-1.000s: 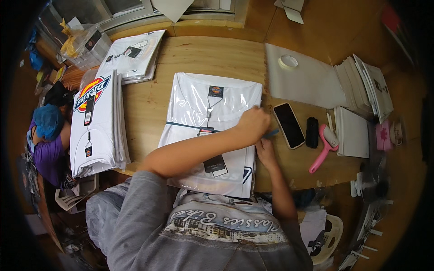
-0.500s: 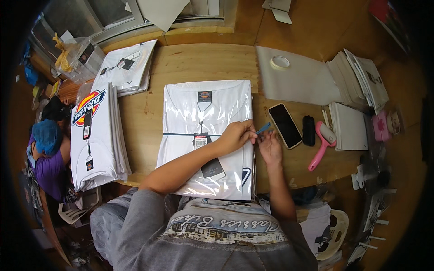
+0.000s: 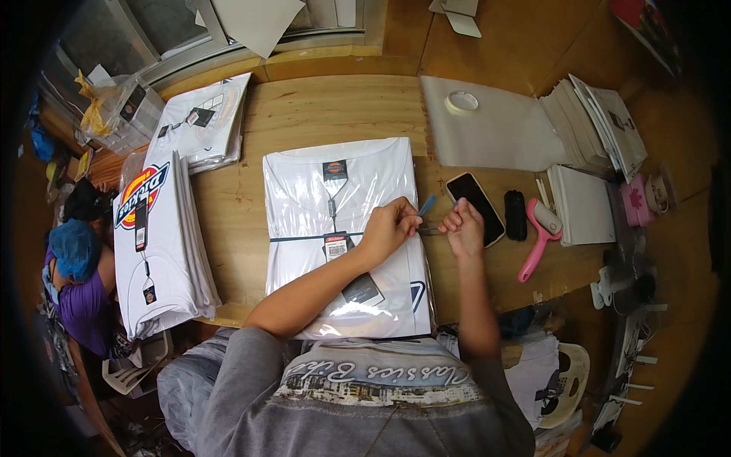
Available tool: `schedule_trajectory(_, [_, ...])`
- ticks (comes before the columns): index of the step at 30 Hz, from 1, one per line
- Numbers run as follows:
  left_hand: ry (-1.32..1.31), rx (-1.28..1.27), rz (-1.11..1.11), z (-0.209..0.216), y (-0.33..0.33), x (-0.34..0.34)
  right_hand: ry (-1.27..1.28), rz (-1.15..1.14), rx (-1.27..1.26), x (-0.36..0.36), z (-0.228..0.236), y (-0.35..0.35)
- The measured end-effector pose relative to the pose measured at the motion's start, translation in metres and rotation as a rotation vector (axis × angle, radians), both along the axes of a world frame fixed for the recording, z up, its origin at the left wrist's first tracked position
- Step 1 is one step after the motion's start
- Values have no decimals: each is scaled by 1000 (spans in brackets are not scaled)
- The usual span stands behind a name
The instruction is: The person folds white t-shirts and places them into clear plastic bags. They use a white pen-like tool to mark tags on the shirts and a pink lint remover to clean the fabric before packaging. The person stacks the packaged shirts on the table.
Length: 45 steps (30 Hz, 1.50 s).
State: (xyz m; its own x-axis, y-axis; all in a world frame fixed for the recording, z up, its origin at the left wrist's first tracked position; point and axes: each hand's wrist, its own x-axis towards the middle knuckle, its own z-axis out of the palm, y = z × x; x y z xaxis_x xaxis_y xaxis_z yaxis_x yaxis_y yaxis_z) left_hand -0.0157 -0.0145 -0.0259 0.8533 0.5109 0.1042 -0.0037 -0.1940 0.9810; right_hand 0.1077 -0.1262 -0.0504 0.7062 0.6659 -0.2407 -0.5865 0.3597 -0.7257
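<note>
A stack of folded white shirts in clear plastic bags (image 3: 335, 286) lies in front of me, with black hang tags showing on the top one. A thin blue strap (image 3: 297, 239) runs across the middle of the stack. Over its right edge, my left hand (image 3: 390, 231) is closed on the strap, and one loose end sticks up past the fingertips. My right hand (image 3: 463, 228), fingers curled, pinches the strap's other part just off the stack's right side. A short blue length spans the gap between both hands. Fingers partly hide the crossing.
Folded white shirts (image 3: 164, 259) and bagged shirts (image 3: 221, 141) are stacked left. Right lie a phone (image 3: 487, 213), a black case (image 3: 515, 215), a pink-handled tool (image 3: 542, 238), tape roll (image 3: 461, 102), clear sheets (image 3: 495, 137) and white packs (image 3: 582, 206). Another person (image 3: 80, 282) is at far left.
My right hand has closed and drawn away from the left, with the blue strap now stretched between them. The strap's loose end points more upward. The whole view has shifted slightly.
</note>
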Motion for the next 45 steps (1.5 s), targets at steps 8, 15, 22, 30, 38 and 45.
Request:
schedule_trajectory(8, [151,658,-79,0,-5,3,-807,162,-204,-32,64,1])
schedule_trajectory(15, [165,412,-181,9,-1,3,-1145,235,-411,-12,31,-17])
schedule_trajectory(22, [223,28,-163,-2,6,6,-1399,88,-558,-26,23,-21])
schedule_trajectory(30, [419,-90,-282,1,13,13,-1497,-20,-521,-54,13,-51])
schedule_trajectory(38, [125,821,-513,16,-4,12,-721,130,-406,-35,2,-34])
schedule_trajectory(45, [-313,1502,-616,23,-2,15,-724,136,-242,-22,-23,-23])
